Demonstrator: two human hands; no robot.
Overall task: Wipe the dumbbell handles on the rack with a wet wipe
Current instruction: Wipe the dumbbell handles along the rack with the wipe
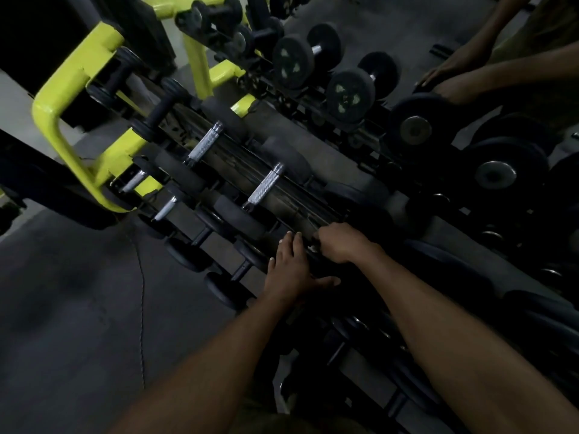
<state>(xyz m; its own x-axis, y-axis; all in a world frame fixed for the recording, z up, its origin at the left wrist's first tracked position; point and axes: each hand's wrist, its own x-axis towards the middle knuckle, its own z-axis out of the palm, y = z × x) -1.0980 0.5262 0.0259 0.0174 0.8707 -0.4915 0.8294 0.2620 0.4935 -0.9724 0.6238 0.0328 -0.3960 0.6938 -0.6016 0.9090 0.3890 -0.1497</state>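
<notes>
A dark dumbbell rack (pixel 282 198) runs diagonally from upper left to lower right, holding black dumbbells with knurled silver handles (pixel 264 186). My right hand (pixel 340 244) is closed around a dumbbell handle near the middle of the rack, with a small bit of white wet wipe (pixel 312 247) showing at its fingers. The handle under it is hidden. My left hand (pixel 289 270) rests flat, fingers together, on the black dumbbell head just left of the right hand. Another silver handle (pixel 205 142) lies farther up the rack.
The yellow-green frame (pixel 65 98) of the rack stands at the upper left. A second rack (pixel 344 89) behind carries larger round dumbbells. Another person's hands (pixel 451 79) rest on a large dumbbell at the upper right. Grey floor (pixel 78 308) lies on the left.
</notes>
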